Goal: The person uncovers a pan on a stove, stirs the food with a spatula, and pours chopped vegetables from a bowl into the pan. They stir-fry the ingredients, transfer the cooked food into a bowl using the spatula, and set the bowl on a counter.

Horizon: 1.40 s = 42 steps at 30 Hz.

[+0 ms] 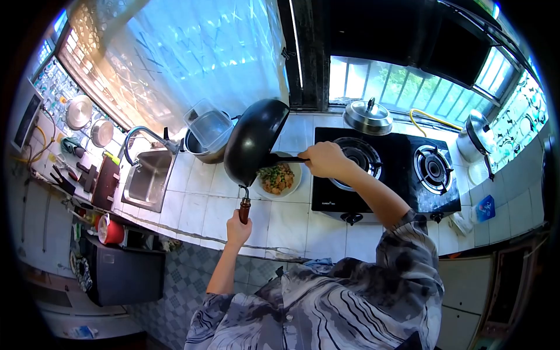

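A black wok is tipped on its side above a white plate of cooked food. My right hand is closed around the wok's black handle, over the left edge of the stove. Below the wok, my left hand grips the brown wooden handle of a utensil. Its metal shaft reaches up to the wok's lower edge, and its far end is hidden by the wok. Green pieces show on top of the food.
The black two-burner stove is right of the plate, with a steel lid behind it. A pot stands at far right. Left are a clear plastic container on a pot, and the sink with its faucet.
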{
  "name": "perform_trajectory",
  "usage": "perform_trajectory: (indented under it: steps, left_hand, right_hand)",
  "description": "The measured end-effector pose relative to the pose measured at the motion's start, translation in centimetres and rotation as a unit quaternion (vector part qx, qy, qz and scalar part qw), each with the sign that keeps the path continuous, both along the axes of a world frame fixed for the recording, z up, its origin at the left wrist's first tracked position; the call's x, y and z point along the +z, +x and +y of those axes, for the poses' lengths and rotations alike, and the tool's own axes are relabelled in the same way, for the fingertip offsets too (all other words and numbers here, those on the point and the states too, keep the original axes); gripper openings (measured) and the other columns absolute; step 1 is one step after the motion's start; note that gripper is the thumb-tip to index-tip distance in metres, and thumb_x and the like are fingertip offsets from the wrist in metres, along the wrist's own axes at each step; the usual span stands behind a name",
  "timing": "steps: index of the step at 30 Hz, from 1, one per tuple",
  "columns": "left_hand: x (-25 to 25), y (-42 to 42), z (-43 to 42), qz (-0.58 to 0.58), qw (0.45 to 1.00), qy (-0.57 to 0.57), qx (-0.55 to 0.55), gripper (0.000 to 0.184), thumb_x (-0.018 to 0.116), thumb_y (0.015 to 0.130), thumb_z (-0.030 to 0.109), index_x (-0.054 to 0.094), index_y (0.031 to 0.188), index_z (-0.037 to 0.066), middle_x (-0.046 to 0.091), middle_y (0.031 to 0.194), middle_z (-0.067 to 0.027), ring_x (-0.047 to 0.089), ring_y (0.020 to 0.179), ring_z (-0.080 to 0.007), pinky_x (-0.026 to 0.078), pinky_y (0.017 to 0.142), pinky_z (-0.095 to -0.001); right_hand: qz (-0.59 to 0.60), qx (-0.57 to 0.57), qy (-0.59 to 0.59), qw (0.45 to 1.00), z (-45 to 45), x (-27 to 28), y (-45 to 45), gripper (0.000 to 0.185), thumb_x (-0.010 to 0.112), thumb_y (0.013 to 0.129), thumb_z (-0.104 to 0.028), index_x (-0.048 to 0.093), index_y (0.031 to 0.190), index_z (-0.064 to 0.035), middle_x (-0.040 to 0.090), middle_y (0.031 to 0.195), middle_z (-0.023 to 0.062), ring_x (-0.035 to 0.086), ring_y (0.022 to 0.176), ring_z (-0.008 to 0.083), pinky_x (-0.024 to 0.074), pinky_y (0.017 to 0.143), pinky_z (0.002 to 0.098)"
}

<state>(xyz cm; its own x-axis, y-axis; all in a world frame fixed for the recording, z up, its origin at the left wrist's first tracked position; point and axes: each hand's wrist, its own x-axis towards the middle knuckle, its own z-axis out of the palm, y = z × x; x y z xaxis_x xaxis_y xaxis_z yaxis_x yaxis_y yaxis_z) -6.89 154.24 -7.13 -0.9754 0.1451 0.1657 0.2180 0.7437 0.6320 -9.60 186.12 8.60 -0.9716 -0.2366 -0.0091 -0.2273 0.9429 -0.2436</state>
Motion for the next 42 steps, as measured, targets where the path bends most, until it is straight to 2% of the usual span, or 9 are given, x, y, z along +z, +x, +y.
perform_trajectory:
  steps: [10, 12, 17, 22, 25, 36, 38, 41, 42]
  left_hand:
    - [0.1, 0.5, 0.4, 0.007, 0.999, 0.024, 0.02, 0.02, 0.06, 0.07, 0.011, 0.049, 0.083, 0.0, 0.057, 0.065, -0.0214, 0.058, 0.062, -0.0392, 0.046, 0.055, -0.0436]
    - [0.3, 0.8, 0.5, 0.014, 1.0, 0.019, 0.016, 0.021, 0.06, 0.07, 0.011, 0.049, 0.084, 0.001, 0.058, 0.065, -0.0213, 0.058, 0.062, -0.0393, 0.046, 0.056, -0.0437]
    - [0.0, 0.8, 0.4, 0.009, 1.0, 0.0, 0.018, 0.021, 0.061, 0.07, 0.012, 0.049, 0.085, 0.0, 0.058, 0.065, -0.021, 0.058, 0.062, -0.0393, 0.046, 0.056, -0.044]
    - [0.2, 0.8, 0.4, 0.005, 1.0, 0.003, 0.021, 0.021, 0.061, 0.07, 0.012, 0.05, 0.084, 0.0, 0.058, 0.065, -0.0212, 0.058, 0.062, -0.0392, 0.046, 0.056, -0.0441]
    - [-0.1, 0.7, 0.3, 0.013, 0.999, 0.021, 0.021, 0.021, 0.061, 0.07, 0.012, 0.05, 0.084, 0.0, 0.058, 0.065, -0.0212, 0.058, 0.062, -0.0392, 0.046, 0.057, -0.0437]
    - [0.4, 1.0, 0.6, -0.001, 0.998, 0.036, 0.043, 0.021, 0.061, 0.07, 0.011, 0.049, 0.084, 0.0, 0.057, 0.063, -0.0205, 0.057, 0.06, -0.0382, 0.045, 0.055, -0.0415]
    - [0.3, 1.1, 0.6, -0.015, 0.997, 0.058, 0.048, 0.022, 0.061, 0.069, 0.011, 0.049, 0.084, 0.0, 0.057, 0.063, -0.0199, 0.057, 0.059, -0.0374, 0.045, 0.055, -0.0413]
    - [-0.1, 1.3, 0.2, -0.042, 0.993, 0.105, 0.043, 0.022, 0.061, 0.07, 0.011, 0.049, 0.085, 0.0, 0.055, 0.061, -0.0166, 0.056, 0.053, -0.0322, 0.044, 0.051, -0.0386]
    - [0.2, 1.5, 0.3, -0.053, 0.989, 0.131, 0.029, 0.022, 0.061, 0.071, 0.01, 0.048, 0.086, 0.0, 0.055, 0.06, -0.014, 0.055, 0.048, -0.0278, 0.044, 0.048, -0.0362]
  right_hand:
    - [0.074, -0.068, 0.01, 0.995, -3.8, -1.6, 1.7, 0.019, 0.054, 0.072, -0.013, 0.063, 0.087, -0.0055, 0.063, 0.079, 0.015, 0.062, 0.076, 0.0311, 0.0496, 0.066, 0.0409]
    - [-0.01, -0.047, -0.001, 0.999, -3.8, -0.2, 3.4, 0.02, 0.055, 0.071, -0.012, 0.062, 0.086, -0.0022, 0.063, 0.077, 0.0148, 0.062, 0.073, 0.0319, 0.0495, 0.065, 0.0409]
    - [0.004, -0.058, -0.022, 0.998, -3.2, 0.5, 4.4, 0.022, 0.054, 0.071, -0.013, 0.062, 0.089, -0.0039, 0.063, 0.079, 0.0168, 0.062, 0.075, 0.0328, 0.0494, 0.066, 0.0411]
    - [0.075, -0.015, -0.073, 0.994, -2.2, -2.3, 2.2, 0.031, 0.051, 0.077, -0.016, 0.062, 0.105, -0.0138, 0.062, 0.074, 0.0159, 0.06, 0.069, 0.0324, 0.0476, 0.064, 0.0418]
    - [0.009, -0.03, -0.048, 0.998, -0.3, 0.1, 3.8, 0.031, 0.051, 0.077, -0.017, 0.063, 0.106, -0.015, 0.063, 0.076, 0.0153, 0.06, 0.073, 0.0317, 0.047, 0.067, 0.0408]
    - [0.131, -0.08, -0.133, 0.979, -1.9, -2.3, 3.1, 0.029, 0.05, 0.079, -0.018, 0.062, 0.105, -0.0121, 0.062, 0.076, 0.0162, 0.059, 0.072, 0.0336, 0.0464, 0.066, 0.0423]
    - [0.089, -0.08, -0.116, 0.986, -1.6, -1.3, 4.1, 0.029, 0.049, 0.079, -0.018, 0.062, 0.105, -0.0113, 0.062, 0.079, 0.0164, 0.059, 0.073, 0.0342, 0.0459, 0.065, 0.0432]
    - [0.075, -0.068, -0.125, 0.987, 0.1, -1.2, 6.8, 0.031, 0.051, 0.08, -0.016, 0.059, 0.11, -0.0115, 0.061, 0.075, 0.0151, 0.059, 0.064, 0.0294, 0.0454, 0.061, 0.0393]
    - [0.045, -0.093, -0.236, 0.966, 0.8, -1.6, 7.6, 0.032, 0.051, 0.082, -0.016, 0.058, 0.112, -0.0103, 0.059, 0.07, 0.0121, 0.057, 0.06, 0.0239, 0.0438, 0.058, 0.0354]
